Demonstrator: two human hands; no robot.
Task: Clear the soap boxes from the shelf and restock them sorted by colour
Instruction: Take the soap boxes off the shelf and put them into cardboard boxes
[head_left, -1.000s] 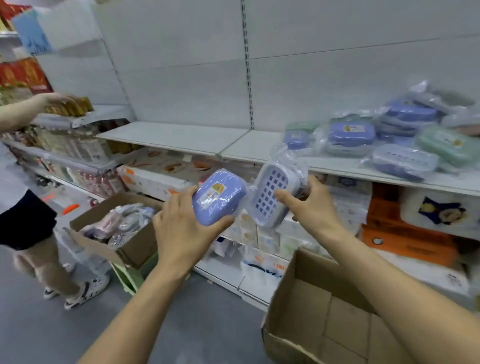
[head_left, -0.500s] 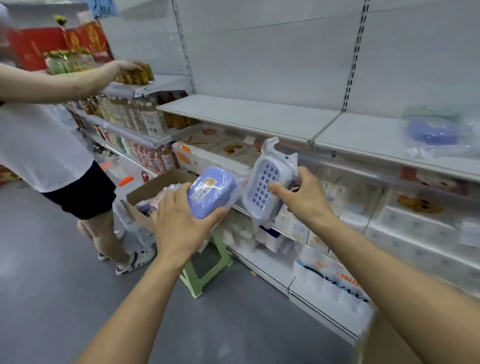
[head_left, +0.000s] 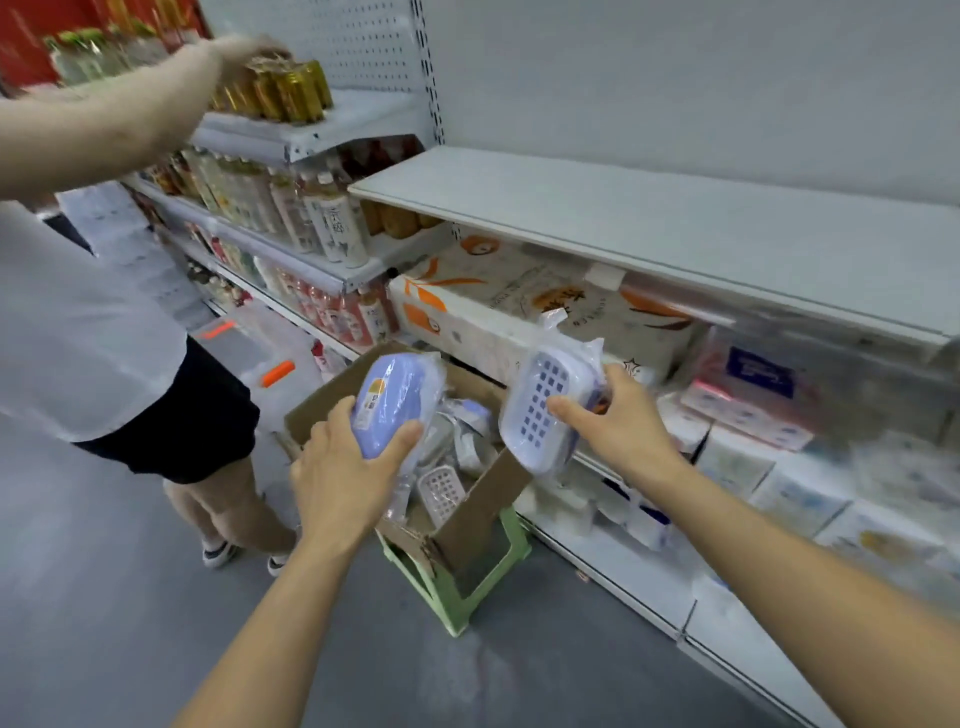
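Currently the clearing step is running: each hand is carrying one wrapped soap box toward the carton (head_left: 470, 512), which is sitting on a green stool (head_left: 457, 587) at 12 o'clock, low in the aisle. The left hand (head_left: 343, 467) is gripping the lidded box (head_left: 392, 405), thumb curled on its near right edge and fingers wrapped round the left side; this box is hanging directly above the carton opening. The right hand (head_left: 618, 421) is pinching the slotted box (head_left: 545, 415), thumb pressed on the perforated face, remaining fingers hidden behind it; this box is hovering just beyond the carton's right wall, toward 1 o'clock.

Long axes: both boxes are standing near upright, top ends tilting toward 1 o'clock. The lidded box is showing its labelled lid to the camera; the slotted box is showing its grid face.

Judged next move: lowering both boxes into the carton beside the boxes already there, then releasing. The shelf (head_left: 675, 218) at 1 o'clock is showing bare board
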